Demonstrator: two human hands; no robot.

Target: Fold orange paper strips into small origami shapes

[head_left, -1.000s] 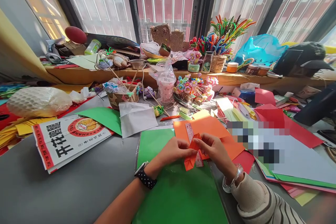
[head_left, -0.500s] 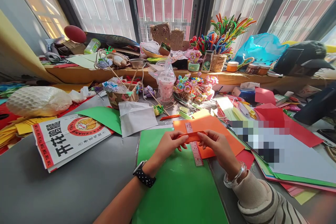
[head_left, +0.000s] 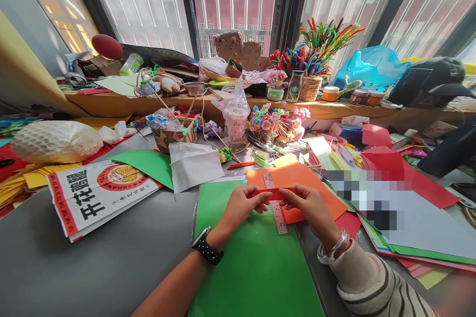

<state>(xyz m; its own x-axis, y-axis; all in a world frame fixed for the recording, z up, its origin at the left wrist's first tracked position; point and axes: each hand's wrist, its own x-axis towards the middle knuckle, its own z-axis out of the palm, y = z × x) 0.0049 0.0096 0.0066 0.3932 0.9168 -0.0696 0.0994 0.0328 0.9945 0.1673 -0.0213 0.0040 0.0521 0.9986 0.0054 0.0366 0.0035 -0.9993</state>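
Note:
A narrow folded strip of orange-red paper (head_left: 274, 194) is pinched at both ends, level across the view. My left hand (head_left: 243, 206), with a dotted watch strap at its wrist, closes thumb and fingers on the left end. On the right end my right hand (head_left: 308, 208) does the same, a clear bangle at its wrist. Below the strip lies a pink patterned ruler (head_left: 278, 218), partly covered by the hands and strip. The ruler rests over an orange sheet (head_left: 308, 185) and a green sheet (head_left: 256, 277).
At the left lies a printed paper bag (head_left: 104, 198). White folded paper (head_left: 196, 166) sits beside a small basket (head_left: 171, 137). Behind stand a lidded drink cup (head_left: 236, 124) and crocheted flowers (head_left: 271, 121). Stacked coloured sheets (head_left: 431, 223) spread at the right.
Both hands stay on the paper strip, which now looks narrower and tilted differently. My left hand has shifted slightly right toward the right hand.

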